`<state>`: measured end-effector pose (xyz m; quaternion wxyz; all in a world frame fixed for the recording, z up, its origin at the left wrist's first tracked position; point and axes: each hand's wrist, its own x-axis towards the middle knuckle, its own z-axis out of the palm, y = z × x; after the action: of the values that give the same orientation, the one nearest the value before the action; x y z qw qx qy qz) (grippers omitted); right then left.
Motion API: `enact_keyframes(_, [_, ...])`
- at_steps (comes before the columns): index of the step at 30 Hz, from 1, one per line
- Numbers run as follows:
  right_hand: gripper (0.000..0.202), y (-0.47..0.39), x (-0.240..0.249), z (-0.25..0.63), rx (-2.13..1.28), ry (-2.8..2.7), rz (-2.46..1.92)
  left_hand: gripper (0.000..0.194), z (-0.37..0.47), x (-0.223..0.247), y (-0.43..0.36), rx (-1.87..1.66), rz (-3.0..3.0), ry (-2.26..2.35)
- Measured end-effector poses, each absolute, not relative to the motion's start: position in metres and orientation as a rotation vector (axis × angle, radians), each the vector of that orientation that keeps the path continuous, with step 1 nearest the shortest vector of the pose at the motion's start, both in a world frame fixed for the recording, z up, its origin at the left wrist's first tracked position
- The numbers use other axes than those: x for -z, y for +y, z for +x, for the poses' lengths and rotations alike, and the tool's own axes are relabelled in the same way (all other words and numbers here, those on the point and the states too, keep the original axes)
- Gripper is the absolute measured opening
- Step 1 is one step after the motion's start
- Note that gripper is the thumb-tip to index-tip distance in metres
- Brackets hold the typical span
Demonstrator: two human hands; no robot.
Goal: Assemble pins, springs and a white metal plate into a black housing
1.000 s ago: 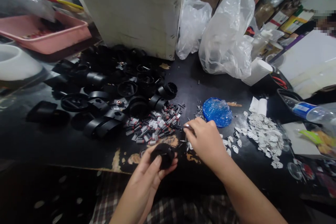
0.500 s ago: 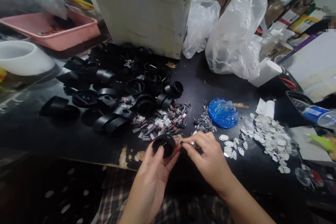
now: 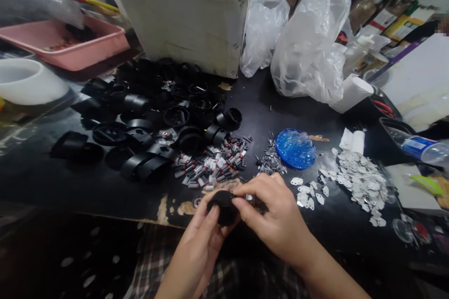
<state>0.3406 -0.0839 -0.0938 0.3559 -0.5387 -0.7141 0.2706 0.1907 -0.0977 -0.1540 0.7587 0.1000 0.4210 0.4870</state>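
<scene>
Black round housing (image 3: 223,208) is in the left hand (image 3: 200,240), above the near edge of the black table (image 3: 257,98). It is tilted, with its round face upward; whether this face is open, I cannot tell. Its long axis is also unclear, because fingers cover both sides.

The left hand is wrapped around it, with the thumb pressing the near side. The right hand (image 3: 275,212) is curled and holds one small shiny piece (image 3: 249,198); its thumb and forefinger come together at the right edge of the housing. If they pinch some other part there, I cannot tell.

Just beyond lies one heap of grey cylinders with red bands (image 3: 213,163), and to its right one heap of thin grey pins (image 3: 270,159), both too many to count. Next to the pins is one blue dish (image 3: 295,149) with clear, glossy matter. Farther right spreads one pile of flat white plates (image 3: 361,177).

On the left, many black ring parts (image 3: 135,164) crowd the table. Behind stand one large carton (image 3: 182,14) and two clear plastic bags, one smaller (image 3: 264,32) and one bigger (image 3: 308,56).
</scene>
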Motion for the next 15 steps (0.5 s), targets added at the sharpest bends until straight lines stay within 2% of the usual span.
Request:
enact_keyframes(9, [0.003,-0.091,0.096,0.342,-0.736,-1.849,-1.331,0.023,0.190,0.156,-0.098,-1.005,0.218,0.876])
enact_keyframes(11, [0.002,-0.090,0.092,0.344,-0.958,-1.744,-1.352,0.025,0.186,0.155,-0.097,-0.954,0.262,0.859])
enact_keyframes(15, [0.013,-0.089,0.087,0.346,-1.493,-1.380,-1.391,0.027,0.180,0.151,-0.095,-0.854,0.368,0.848])
